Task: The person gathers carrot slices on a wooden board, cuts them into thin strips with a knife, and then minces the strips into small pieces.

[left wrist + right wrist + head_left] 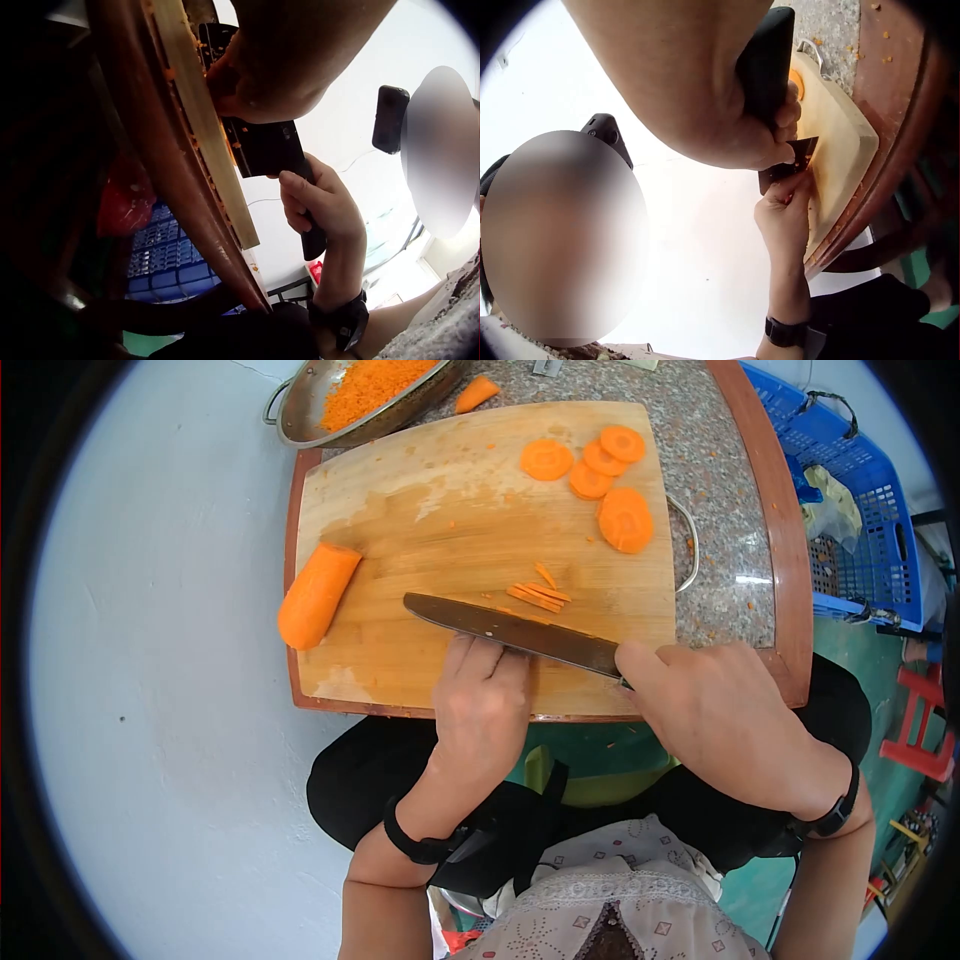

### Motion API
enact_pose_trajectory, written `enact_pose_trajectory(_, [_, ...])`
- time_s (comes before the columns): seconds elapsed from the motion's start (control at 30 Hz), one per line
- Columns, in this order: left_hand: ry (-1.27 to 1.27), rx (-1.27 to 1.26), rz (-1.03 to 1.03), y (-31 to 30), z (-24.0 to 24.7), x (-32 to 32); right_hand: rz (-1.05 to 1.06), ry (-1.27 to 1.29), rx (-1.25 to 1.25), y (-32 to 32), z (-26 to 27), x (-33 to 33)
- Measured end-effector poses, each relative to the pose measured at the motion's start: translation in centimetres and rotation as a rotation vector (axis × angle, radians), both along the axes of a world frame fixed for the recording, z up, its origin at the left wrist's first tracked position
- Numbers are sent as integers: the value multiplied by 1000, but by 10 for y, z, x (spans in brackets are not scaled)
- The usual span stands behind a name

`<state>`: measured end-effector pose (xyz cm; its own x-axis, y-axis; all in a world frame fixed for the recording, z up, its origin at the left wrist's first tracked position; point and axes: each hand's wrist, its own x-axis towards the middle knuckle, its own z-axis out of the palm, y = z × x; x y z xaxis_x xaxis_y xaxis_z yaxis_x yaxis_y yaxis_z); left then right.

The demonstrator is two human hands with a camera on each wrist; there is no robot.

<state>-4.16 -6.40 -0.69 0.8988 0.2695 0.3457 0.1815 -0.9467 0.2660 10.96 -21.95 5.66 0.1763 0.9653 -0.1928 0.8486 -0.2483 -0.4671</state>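
On the wooden board (400, 560), the right hand (720, 715) grips the handle of a large knife (510, 632), seen also in the right wrist view, where the right hand (705, 97) holds the black handle. Bent fingers of the left hand (482, 705) hold down a carrot slice against the blade's near side; the blade mostly hides it, and a bit of orange (787, 199) shows at the fingertips. Thin carrot sticks (538, 597) lie just beyond the blade. Several round slices (625, 520) are at the board's far right, and a thick carrot piece (318, 598) rests at its left edge.
A metal pan (410, 418) with shredded carrot (372, 390) stands beyond the board, a small carrot end (477, 393) beside it. The speckled tabletop (715, 470) has a wooden rim. On the right are a blue basket (870, 490) and a red stool (915, 730).
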Motion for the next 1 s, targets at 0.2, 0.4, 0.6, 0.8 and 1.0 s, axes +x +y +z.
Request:
enact_pose_trajectory(0.2, [9, -5, -15, -1, -1, -1, 71, -84, 19, -1, 5, 0])
enact_pose_trajectory(0.4, [14, 3, 0, -1, 0, -1, 33, 75, -4, 16, 2, -5])
enact_pose_trajectory(0.6, [-6, 48, 9, -3, 0, 2, -53, 11, 82, 16, -12, -1])
enact_pose_trajectory(0.8, [5, 63, 0, -1, -2, -1, -1, 3, 55, 3, -1, 1])
enact_pose_trajectory(1.0, [2, 30, 2, -2, -2, -2, 22, -16, -24, -1, 3, -5])
